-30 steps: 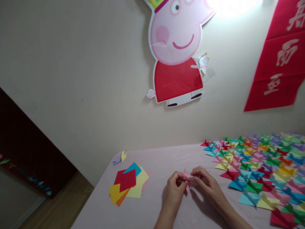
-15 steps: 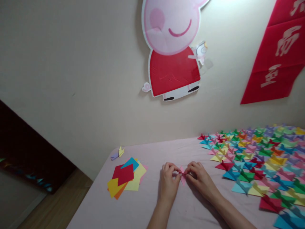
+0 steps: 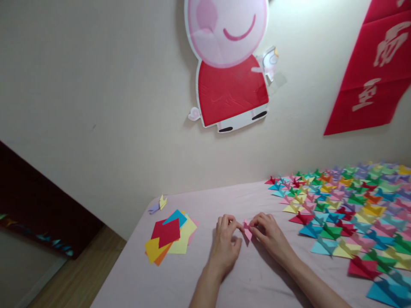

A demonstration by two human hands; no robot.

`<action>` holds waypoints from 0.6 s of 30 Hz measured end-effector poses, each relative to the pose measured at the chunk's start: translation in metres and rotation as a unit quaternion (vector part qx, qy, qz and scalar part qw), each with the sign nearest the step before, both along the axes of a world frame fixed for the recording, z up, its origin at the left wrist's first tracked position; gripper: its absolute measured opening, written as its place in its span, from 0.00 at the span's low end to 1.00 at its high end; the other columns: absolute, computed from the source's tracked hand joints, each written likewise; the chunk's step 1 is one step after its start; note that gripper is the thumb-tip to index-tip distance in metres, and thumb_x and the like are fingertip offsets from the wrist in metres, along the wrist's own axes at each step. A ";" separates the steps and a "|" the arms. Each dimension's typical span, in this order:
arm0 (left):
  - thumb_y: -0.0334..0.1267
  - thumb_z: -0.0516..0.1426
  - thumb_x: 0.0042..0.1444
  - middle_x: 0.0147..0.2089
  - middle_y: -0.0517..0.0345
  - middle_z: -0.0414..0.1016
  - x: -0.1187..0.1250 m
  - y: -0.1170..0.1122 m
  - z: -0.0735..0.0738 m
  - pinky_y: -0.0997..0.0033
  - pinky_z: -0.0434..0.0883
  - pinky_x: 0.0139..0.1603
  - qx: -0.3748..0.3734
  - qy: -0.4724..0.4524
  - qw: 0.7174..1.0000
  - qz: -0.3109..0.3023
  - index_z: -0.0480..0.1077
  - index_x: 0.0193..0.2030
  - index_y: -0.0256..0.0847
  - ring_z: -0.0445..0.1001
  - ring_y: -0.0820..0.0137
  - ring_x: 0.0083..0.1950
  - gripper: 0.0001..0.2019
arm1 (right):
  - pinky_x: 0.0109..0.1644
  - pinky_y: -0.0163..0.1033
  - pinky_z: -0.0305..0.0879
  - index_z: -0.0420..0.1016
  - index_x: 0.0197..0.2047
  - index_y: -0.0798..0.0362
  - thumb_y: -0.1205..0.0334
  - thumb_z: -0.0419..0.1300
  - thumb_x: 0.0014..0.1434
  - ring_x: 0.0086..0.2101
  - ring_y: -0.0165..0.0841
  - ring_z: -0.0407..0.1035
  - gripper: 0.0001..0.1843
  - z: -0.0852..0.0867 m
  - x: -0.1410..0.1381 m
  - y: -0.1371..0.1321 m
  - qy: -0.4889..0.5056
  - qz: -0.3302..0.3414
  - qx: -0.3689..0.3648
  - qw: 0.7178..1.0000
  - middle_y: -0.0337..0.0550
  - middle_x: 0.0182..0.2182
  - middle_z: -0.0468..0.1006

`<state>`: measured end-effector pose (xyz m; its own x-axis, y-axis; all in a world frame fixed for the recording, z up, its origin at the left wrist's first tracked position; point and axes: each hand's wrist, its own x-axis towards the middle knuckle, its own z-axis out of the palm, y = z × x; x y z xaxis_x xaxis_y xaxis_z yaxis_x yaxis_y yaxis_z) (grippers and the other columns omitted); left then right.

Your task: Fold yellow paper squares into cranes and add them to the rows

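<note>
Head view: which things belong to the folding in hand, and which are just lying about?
In hand: pink folded paper, pinched by right hand, left hand at its tip; stack of paper squares; rows of folded figures.
Lying about: two small folded pieces at table corner; pig wall cutout; red banner.

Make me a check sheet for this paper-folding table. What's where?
Surface: pale pink table, its right side covered.
Job's things: pink folded paper, low over the table between both hands.
Clutter: stack of coloured squares on the left; rows of folded paper figures on the right; two small folded pieces at the far left corner.
Grippers: right hand pinches it; left hand has fingertips at its left tip, grip unclear.
Cables: nothing seen.
Surroundings: cartoon pig cutout and red banner on the wall; wooden floor to the left.
</note>
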<state>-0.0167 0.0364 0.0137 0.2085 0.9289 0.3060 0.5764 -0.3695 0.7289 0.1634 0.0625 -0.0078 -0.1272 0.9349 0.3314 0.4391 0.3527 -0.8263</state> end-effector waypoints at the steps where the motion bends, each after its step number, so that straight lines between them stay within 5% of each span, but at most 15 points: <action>1: 0.19 0.57 0.46 0.46 0.58 0.68 0.001 -0.001 0.000 0.63 0.63 0.52 -0.003 0.007 1.000 0.001 0.73 0.39 0.48 0.65 0.62 0.50 0.19 | 0.44 0.47 0.60 0.72 0.27 0.47 0.59 0.58 0.58 0.37 0.42 0.64 0.09 0.001 0.000 0.000 0.003 -0.001 -0.003 1.000 0.44 0.30 0.74; 8: 0.29 0.62 0.54 0.33 0.60 0.71 0.015 0.001 -0.005 0.66 0.64 0.45 -0.045 -0.053 0.998 0.007 0.78 0.34 0.47 0.68 0.64 0.41 0.07 | 0.42 0.46 0.62 0.74 0.29 0.48 0.57 0.57 0.57 0.36 0.42 0.66 0.08 0.002 0.001 -0.001 0.022 -0.007 -0.022 0.999 0.43 0.29 0.75; 18: 0.40 0.60 0.55 0.35 0.56 0.78 0.021 0.003 -0.010 0.71 0.68 0.38 -0.105 -0.180 0.978 0.028 0.78 0.34 0.40 0.72 0.67 0.36 0.07 | 0.37 0.40 0.66 0.73 0.34 0.49 0.57 0.55 0.60 0.33 0.38 0.70 0.08 0.000 -0.001 -0.003 0.070 0.004 -0.014 0.997 0.42 0.31 0.76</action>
<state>0.0042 0.0392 0.0042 0.0699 0.9861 0.1508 0.2843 -0.1646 0.9445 0.1629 0.0594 -0.0083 -0.0895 0.9432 0.3199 0.3162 0.3314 -0.8889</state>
